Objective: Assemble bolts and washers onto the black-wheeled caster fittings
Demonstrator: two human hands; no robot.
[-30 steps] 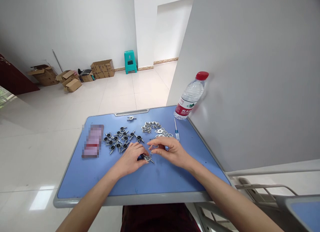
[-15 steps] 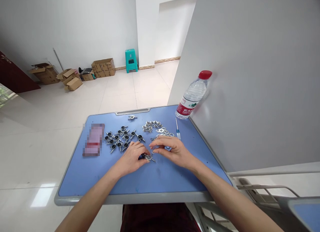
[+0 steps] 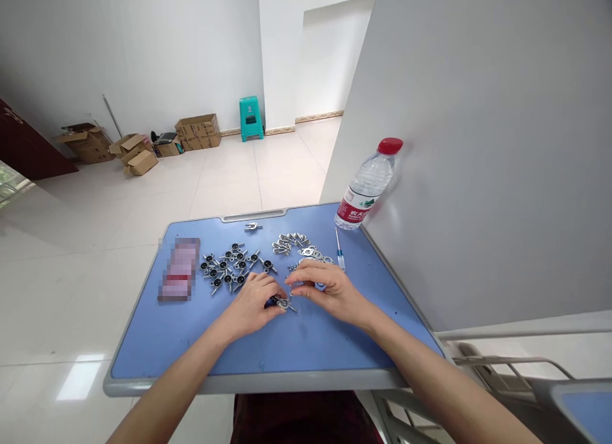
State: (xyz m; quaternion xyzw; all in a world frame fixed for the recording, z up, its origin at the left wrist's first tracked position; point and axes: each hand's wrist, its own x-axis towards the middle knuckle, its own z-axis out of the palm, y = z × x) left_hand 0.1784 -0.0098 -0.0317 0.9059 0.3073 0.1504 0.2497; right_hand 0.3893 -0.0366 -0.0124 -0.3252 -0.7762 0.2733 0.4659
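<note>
My left hand [image 3: 253,307] is closed on a small metal fitting [image 3: 283,302] with a round, ringed end and a short stem pointing right, held just over the blue desk [image 3: 329,348]. Its fingers hide part of the piece. Close by on the right, my right hand [image 3: 327,288] has its thumb and index finger curved with a gap between the tips. A tiny pale bit shows by the thumb tip, too small to name. Beyond the left hand lie several metal fittings with black round centres [image 3: 228,279]. Flat metal plates [image 3: 308,252] and tiny parts are partly hidden behind the right hand.
Several looped metal pieces [image 3: 290,242] and a lone forked fitting [image 3: 253,227] lie farther back. A screwdriver [image 3: 340,256] and a water bottle [image 3: 366,192] are at the right, by a grey partition [image 3: 478,163]. A blurred pinkish rectangle [image 3: 180,268] lies at left.
Both hands stay almost where they were, the left still on the fitting. The whole view has shifted very slightly.
</note>
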